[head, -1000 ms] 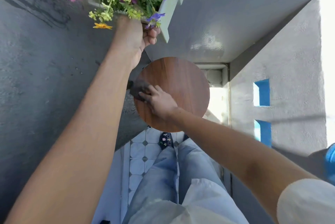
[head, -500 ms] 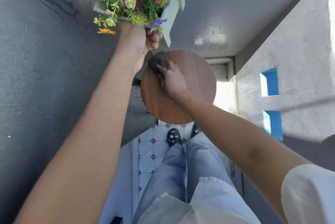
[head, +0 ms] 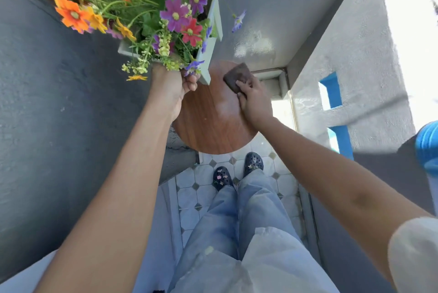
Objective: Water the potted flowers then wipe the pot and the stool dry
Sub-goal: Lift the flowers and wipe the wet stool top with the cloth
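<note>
My left hand (head: 171, 90) grips the near edge of a pale green square pot (head: 211, 39) full of orange, purple and red flowers (head: 151, 10), holding it up off the stool at the upper left. Below it stands a round wooden stool (head: 208, 124). My right hand (head: 254, 100) presses a dark folded cloth (head: 237, 76) flat on the stool's far right part.
A dark grey wall (head: 52, 103) runs along the left and a pale textured wall with blue openings (head: 336, 103) along the right. A grey ledge (head: 284, 13) lies beyond the stool. My feet in dark clogs (head: 237, 170) stand on white floor tiles.
My right hand has slid the cloth across the stool top, from its near left side to the far left and then to the far right. The pot stays lifted.
</note>
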`<state>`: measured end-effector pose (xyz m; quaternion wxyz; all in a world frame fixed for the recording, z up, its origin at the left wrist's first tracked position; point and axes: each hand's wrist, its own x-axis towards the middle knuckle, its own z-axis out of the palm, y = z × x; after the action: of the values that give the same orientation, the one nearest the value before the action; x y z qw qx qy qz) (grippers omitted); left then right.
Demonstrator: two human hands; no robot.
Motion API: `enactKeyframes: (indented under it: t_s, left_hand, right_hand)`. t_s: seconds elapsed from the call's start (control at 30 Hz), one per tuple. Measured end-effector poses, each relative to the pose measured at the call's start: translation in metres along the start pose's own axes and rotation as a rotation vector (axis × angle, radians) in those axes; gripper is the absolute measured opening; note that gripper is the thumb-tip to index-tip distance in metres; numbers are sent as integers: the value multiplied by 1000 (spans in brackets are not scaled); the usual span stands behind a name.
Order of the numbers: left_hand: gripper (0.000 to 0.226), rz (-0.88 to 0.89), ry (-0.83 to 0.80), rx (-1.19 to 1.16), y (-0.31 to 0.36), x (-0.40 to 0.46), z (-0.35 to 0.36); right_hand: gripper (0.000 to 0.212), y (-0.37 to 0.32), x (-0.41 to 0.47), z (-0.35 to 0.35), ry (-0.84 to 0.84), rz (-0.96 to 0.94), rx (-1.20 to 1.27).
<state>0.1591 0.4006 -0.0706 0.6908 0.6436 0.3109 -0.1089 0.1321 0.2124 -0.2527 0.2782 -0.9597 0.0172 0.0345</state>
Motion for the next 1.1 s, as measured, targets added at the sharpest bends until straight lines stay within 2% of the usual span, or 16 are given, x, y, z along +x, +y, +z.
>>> enactKeyframes:
  t_s: [0.1, 0.2, 0.27, 0.4, 0.53, 0.6, 0.73, 0.77, 0.83, 0.9, 0.97, 1.03, 1.1]
  left_hand:
    - [39, -29, 15, -17, -19, -9, -1]
    - [38, -57, -4, -21, -36, -19, -1]
    - [36, -71, -22, -24, -45, -28, -2]
    - [34, -91, -25, -35, -63, -42, 1]
    - [37, -108, 35, -14, -77, -58, 8]
    - [40, -126, 48, -25, -83, -67, 14]
    - [39, -190, 44, -33, -97, -76, 28]
    - [39, -213, 54, -19, -102, -76, 32]
    - [39, -265, 63, -19, -113, -77, 40]
    - [40, -341, 56, -30, -123, -77, 47]
    - [37, -386, 33, -74, -125, -79, 55]
    - [27, -390, 91, -126, -125, -82, 66]
    - [31, -400, 117, -112, -124, -89, 74]
  right_hand:
    - [34, -7, -70, 17, -59, -163, 23]
    - [34, 3, -139, 17, -260, -400, 45]
    - [34, 14, -147, 8, -321, -436, 33]
    - [31, 22, -111, -6, -209, -299, 20]
    - [33, 32, -92, -16, -29, 129, 47]
    - [34, 30, -104, -19, -52, 155, 42]
    - [31, 26, -142, -24, -225, 111, 118]
    - [30, 26, -150, -26, -236, 149, 166]
    - [27, 22, -165, -33, -211, 360, 372]
    - [24, 14, -176, -42, -127, 636, 742]
    - [24, 7, -184, -55, -21, 821, 1100]
    - [26, 6, -189, -69, 30, 879, 1348]
    - [35, 5, -192, -84, 19, 881, 1501]
